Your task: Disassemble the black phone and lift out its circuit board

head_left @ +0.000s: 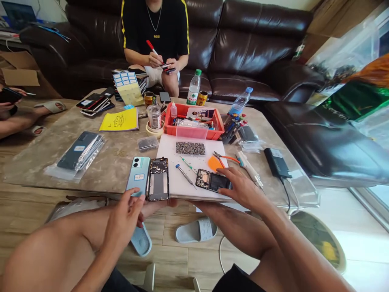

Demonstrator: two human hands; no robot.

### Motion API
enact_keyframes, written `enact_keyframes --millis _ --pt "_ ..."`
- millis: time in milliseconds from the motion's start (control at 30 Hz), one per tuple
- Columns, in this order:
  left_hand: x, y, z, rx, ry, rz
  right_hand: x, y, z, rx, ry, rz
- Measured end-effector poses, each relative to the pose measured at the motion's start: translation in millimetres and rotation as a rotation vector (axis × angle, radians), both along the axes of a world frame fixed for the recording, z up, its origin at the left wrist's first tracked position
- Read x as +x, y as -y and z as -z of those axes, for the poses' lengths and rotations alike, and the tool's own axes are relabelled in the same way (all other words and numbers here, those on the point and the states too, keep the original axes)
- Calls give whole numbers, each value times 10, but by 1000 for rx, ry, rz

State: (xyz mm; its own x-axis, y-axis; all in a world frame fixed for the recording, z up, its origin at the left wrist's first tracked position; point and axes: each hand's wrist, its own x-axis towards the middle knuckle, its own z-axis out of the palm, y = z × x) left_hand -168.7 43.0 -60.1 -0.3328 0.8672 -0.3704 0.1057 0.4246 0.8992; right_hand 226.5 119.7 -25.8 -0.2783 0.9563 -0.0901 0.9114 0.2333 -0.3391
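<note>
My left hand (124,215) hovers at the table's near edge, its fingertips at the bottom of a light blue phone back cover (139,173). Beside the cover lies an opened phone frame (158,179) with bare insides. My right hand (241,187) rests on a white work mat (194,160), fingers touching a dark opened phone body (212,181). Two thin screwdrivers (186,175) lie between the two phones. Neither hand grips anything.
A red tray (193,120) of tools, a patch of small screws (190,148), orange-handled pliers (226,158), bottles, cans and bagged phones (79,152) cover the marble table (106,170). A person on the sofa opposite holds a red pen. Another person's hand shows at far left.
</note>
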Motion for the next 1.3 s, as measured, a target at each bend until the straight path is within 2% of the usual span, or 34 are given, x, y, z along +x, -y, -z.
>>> enact_keyframes --millis 100,233,333,467,633,733,833,1100,1300 --pt "146 -215 51 -41 76 32 34 58 94 -11 22 -13" --pt "205 -305 40 -84 169 21 15 53 155 11 34 7" --pt "186 -335 -72 -127 206 -42 28 34 177 30 51 8" --pt "32 -341 -299 -181 220 -122 62 8 210 45 82 -8" --pt "-210 -272 -551 -128 192 -216 63 -8 214 58 79 -18" --pt "-256 -233 -601 -97 192 -249 42 4 176 46 49 2" --pt "-165 -211 -530 -87 227 -243 47 5 140 -4 0 32" --pt "379 -184 -120 -35 368 -182 211 -119 156 -72 -249 39" --pt "412 -115 -37 -3 408 -188 155 -78 1 -194 -430 170"
